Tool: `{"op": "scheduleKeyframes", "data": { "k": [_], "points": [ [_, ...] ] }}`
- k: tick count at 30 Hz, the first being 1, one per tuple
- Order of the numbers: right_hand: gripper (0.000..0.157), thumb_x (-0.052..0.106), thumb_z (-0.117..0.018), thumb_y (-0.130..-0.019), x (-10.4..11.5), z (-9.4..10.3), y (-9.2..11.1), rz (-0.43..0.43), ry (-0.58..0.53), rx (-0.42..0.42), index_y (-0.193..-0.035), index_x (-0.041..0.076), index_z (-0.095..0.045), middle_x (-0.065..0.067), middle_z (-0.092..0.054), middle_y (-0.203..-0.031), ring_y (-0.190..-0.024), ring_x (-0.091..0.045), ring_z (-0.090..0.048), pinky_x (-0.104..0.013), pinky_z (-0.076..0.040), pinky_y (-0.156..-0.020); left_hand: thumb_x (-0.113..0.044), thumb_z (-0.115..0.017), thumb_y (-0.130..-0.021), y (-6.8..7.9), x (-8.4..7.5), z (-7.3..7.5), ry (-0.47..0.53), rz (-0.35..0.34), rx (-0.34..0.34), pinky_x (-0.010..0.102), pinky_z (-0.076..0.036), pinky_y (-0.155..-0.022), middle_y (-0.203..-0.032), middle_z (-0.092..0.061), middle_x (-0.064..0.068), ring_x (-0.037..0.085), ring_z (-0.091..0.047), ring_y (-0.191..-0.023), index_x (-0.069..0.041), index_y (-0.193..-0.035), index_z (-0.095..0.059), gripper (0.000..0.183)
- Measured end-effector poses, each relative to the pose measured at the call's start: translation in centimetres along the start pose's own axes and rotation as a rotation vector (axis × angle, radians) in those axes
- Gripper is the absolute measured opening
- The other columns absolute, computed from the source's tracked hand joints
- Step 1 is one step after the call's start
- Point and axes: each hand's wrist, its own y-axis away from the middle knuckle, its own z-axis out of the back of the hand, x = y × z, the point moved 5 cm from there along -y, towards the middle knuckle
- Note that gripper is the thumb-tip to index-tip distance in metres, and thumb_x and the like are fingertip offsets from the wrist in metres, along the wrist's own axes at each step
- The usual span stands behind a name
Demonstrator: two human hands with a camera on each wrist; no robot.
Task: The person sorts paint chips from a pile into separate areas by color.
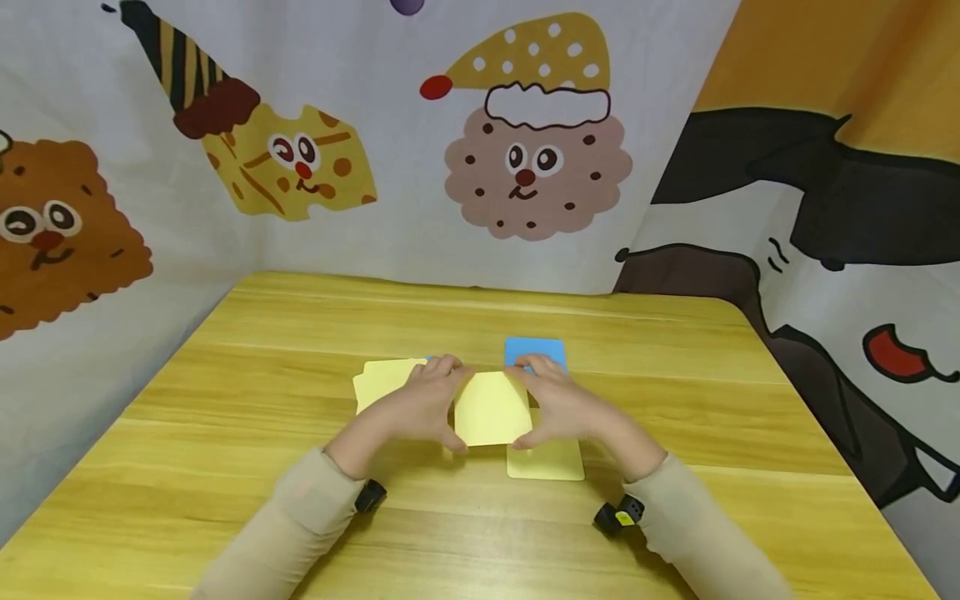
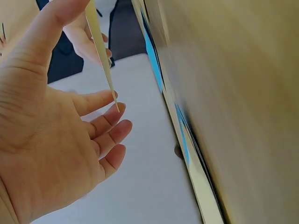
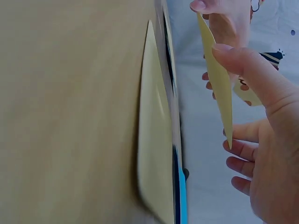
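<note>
Between both hands a pale yellow card is held up above the table, slightly bowed. My left hand grips its left side, with the thumb at the near corner and fingertips at the far one. On the opposite side my right hand pinches it the same way. The left wrist view shows the card nearly edge-on, and the right wrist view shows its curve along the card. Overlapping yellow cards lie beside my left hand. A blue card lies partly hidden behind my right hand, and another yellow card lies below that hand.
A wood-grain table carries the cards. Behind it hangs a curtain printed with cartoon food faces. Small black devices sit at both wrists, including the left wrist device and the right wrist device.
</note>
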Motion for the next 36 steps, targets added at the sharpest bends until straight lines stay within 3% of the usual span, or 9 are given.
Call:
{"op": "scheduleKeyframes", "data": {
  "k": [13, 19, 23, 36],
  "points": [
    [0.108, 0.043, -0.088, -0.061, -1.1, 0.8, 4.6, -0.035, 0.025, -0.007, -0.144, -0.001, -0.036, -0.018, -0.034, -0.140, -0.132, -0.036, -0.026, -0.058, -0.028, -0.102, -0.054, -0.086, -0.060, -2.7, -3.4, -2.0, -0.083, -0.058, 0.089, 0.046, -0.029, -0.102, -0.139, -0.038, 0.009, 0.027, -0.032, -0.128, -0.001, -0.145, -0.035, 0.113],
    [0.106, 0.046, -0.087, -0.062, -1.7, 0.5, 6.2, -0.047, 0.049, 0.030, -0.144, 0.000, -0.037, -0.014, -0.037, -0.137, -0.129, -0.033, -0.029, -0.056, -0.027, -0.102, -0.064, -0.080, -0.061, -3.6, -4.9, -3.4, -0.211, -0.070, 0.156, 0.041, -0.031, -0.100, -0.137, -0.038, 0.008, 0.024, -0.034, -0.123, -0.004, -0.147, -0.033, 0.115],
    [0.109, 0.050, -0.086, -0.063, -2.2, 0.1, 6.6, -0.077, 0.042, 0.055, -0.145, 0.000, -0.035, -0.016, -0.034, -0.141, -0.130, -0.034, -0.028, -0.056, -0.027, -0.102, -0.066, -0.079, -0.060, -4.0, -5.3, -4.0, -0.270, -0.073, 0.162, 0.039, -0.032, -0.097, -0.135, -0.039, 0.008, 0.022, -0.035, -0.120, -0.003, -0.146, -0.035, 0.115],
    [0.105, 0.048, -0.085, -0.064, -3.1, -0.9, 6.8, -0.107, 0.020, 0.089, -0.145, 0.001, -0.037, -0.017, -0.033, -0.143, -0.130, -0.036, -0.029, -0.058, -0.028, -0.102, -0.068, -0.077, -0.061, -5.0, -5.2, -5.2, -0.315, -0.033, 0.228, 0.037, -0.032, -0.097, -0.127, -0.041, 0.005, 0.021, -0.037, -0.115, -0.005, -0.140, -0.042, 0.107]
  ]
}}
